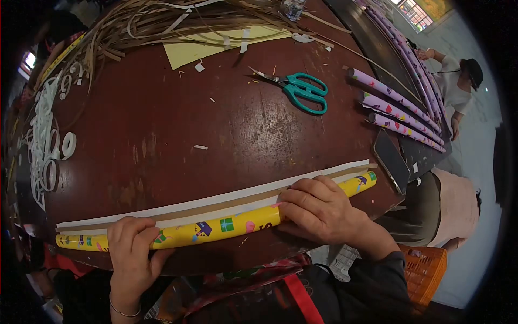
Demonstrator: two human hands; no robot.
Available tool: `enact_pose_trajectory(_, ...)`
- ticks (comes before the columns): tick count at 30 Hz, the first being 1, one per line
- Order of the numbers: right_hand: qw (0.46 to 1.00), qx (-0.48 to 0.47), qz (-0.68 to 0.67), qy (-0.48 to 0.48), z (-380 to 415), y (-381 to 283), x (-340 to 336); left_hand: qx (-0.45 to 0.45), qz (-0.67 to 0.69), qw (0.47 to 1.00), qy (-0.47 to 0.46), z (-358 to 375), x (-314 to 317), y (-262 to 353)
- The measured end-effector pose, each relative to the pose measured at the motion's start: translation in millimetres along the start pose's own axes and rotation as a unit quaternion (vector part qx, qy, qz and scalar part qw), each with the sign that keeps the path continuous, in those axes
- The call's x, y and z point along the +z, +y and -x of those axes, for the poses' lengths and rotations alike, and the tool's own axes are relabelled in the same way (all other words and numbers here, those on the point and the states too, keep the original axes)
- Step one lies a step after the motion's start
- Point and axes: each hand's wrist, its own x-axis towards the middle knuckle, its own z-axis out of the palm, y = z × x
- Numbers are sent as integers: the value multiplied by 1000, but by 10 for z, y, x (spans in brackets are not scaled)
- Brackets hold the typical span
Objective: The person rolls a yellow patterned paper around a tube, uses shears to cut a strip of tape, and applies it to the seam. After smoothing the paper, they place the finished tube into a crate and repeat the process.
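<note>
Along the table's near edge lies a roll of yellow wrapping paper printed with gifts and hats. Its far border is unrolled, showing the white back with a brown strip running lengthwise on it. My left hand wraps round the roll near its left end, fingers over the top. Further right, my right hand grips the same roll, its fingers curled over the paper and part of the strip. Beyond them, teal-handled scissors lie on the table with their blades slightly apart.
Brown and white strips pile at the back over yellow paper. White tape loops lie at left. Several purple patterned rolls and a phone are at right, near an orange basket and other people.
</note>
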Motion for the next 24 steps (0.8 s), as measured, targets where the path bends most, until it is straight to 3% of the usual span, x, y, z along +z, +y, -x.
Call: enact_pose_trajectory(24,999,21,5,-24,-37,0,-26,1,-3,1000,-18,-19,-24,-29)
